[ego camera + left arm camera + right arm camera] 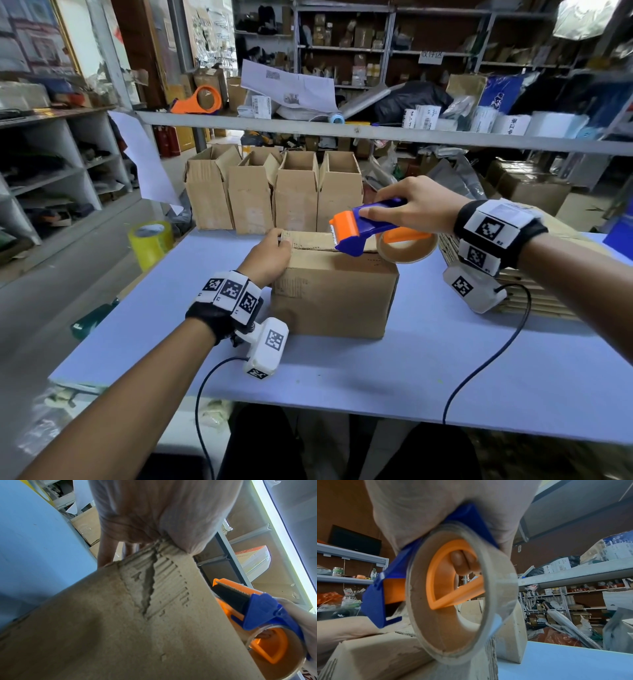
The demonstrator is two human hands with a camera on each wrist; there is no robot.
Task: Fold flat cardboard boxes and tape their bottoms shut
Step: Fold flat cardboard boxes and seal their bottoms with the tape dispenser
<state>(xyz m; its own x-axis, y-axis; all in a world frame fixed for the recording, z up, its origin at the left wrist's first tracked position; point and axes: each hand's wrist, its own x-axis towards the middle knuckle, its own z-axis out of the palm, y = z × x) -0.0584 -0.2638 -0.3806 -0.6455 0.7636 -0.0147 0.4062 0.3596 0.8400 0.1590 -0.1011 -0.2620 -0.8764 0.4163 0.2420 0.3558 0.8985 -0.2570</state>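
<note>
A brown cardboard box (335, 291) lies on the blue table (411, 383), closed flaps facing up. My left hand (270, 255) grips its top left end, fingers curled over the edge. Seen from the left wrist, the palm (154, 513) sits on the box (120, 635) by a torn patch. My right hand (414, 205) holds a blue and orange tape dispenser (363, 228), its front end over the box's far top edge. The clear tape roll (407, 248) hangs at the box's right end. From the right wrist, fingers (462, 563) wrap the dispenser handle (382, 597) inside the roll (453, 628).
Several upright folded boxes (274, 192) stand in a row at the table's back. A yellow tape roll (150, 243) sits off the left edge. Stacked flat cardboard (534, 298) lies at the right. A shelf rail (342, 128) crosses above, bearing an orange dispenser (202, 99).
</note>
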